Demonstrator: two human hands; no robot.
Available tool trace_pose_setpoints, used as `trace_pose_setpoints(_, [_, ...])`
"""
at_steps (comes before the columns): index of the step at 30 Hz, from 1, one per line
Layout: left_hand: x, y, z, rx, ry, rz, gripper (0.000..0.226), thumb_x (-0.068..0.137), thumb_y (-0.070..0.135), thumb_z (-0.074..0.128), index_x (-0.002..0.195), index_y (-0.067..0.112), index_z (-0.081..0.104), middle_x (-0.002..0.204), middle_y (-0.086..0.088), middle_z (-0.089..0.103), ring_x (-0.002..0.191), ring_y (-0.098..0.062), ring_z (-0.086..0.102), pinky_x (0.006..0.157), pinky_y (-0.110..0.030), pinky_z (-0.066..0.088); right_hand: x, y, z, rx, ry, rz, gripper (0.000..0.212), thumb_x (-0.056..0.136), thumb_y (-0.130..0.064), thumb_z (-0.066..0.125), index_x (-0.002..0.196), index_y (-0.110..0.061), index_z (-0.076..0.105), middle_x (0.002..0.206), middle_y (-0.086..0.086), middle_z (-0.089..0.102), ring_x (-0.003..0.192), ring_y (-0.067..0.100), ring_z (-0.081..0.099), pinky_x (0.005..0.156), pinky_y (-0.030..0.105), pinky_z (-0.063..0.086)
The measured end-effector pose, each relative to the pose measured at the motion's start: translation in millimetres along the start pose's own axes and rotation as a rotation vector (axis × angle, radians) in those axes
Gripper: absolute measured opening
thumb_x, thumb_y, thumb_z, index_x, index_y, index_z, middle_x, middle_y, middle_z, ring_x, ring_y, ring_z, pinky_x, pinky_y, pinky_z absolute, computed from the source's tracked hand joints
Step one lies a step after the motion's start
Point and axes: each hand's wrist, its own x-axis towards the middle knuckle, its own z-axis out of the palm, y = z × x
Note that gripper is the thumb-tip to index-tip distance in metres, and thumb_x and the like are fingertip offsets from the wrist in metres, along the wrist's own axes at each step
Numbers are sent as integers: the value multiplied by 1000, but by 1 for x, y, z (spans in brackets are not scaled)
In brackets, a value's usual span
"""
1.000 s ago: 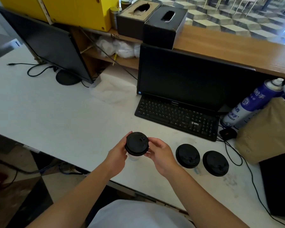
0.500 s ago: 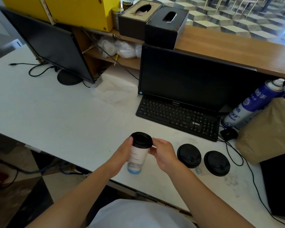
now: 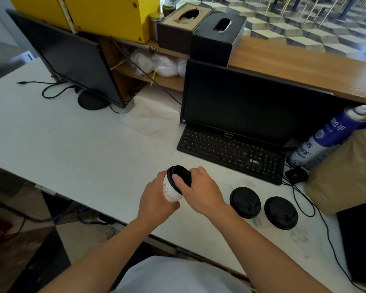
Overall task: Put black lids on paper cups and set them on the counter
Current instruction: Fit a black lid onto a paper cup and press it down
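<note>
Tilted paper cup [image 3: 171, 192] wrapped in left hand [image 3: 155, 200]; right hand [image 3: 201, 190] pressing black lid [image 3: 181, 175]. Probably light, thin-walled, crushable: best gripped low, gently.

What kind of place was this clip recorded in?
Probably a cafe or shop service counter: a monitor and keyboard on a white work desk behind a raised wooden counter, with lidded paper cups standing ready.
</note>
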Motion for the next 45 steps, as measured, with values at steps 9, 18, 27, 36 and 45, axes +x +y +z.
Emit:
trace_pose_setpoints(9, [-1,9,-3,-94,-22,-34,76,65,23,87,119,49,40,97,21,66,85,-2,67,66,-18,56,-6,-19,-9,-32,120,-89,53,92,-66,47,100,-14,50,98,-1,44,85,22,55,71,32,42])
trace_pose_setpoints(18, [7,-4,7,-281,-205,-63,79,72,22,87,131,44,39,121,16,61,107,-4,64,85,-27,58,8,10,-3,18,-36,-172,63,84,-63,63,129,-20,52,116,-4,40,106,17,50,88,35,54])
trace_pose_setpoints(27, [5,-7,3,-968,-316,-428,41,92,17,53,129,31,64,136,3,62,131,-21,50,113,-44,37,7,35,34,826,36,293,32,97,-38,63,121,-17,69,119,-1,68,113,21,64,90,32,55])
trace_pose_setpoints(36, [0,-19,21,-816,-225,-508,33,101,53,43,126,45,64,136,12,60,132,-18,49,107,-52,45,-5,37,53,1172,28,483,29,105,-31,52,118,-14,71,118,3,73,115,23,64,77,30,53])
trace_pose_setpoints(45, [2,-17,24,-811,-138,-596,41,102,55,37,125,34,64,134,6,61,126,-15,51,106,-52,44,-10,28,63,1259,-35,511,25,105,-41,47,118,-27,63,126,-4,60,109,14,58,90,50,61])
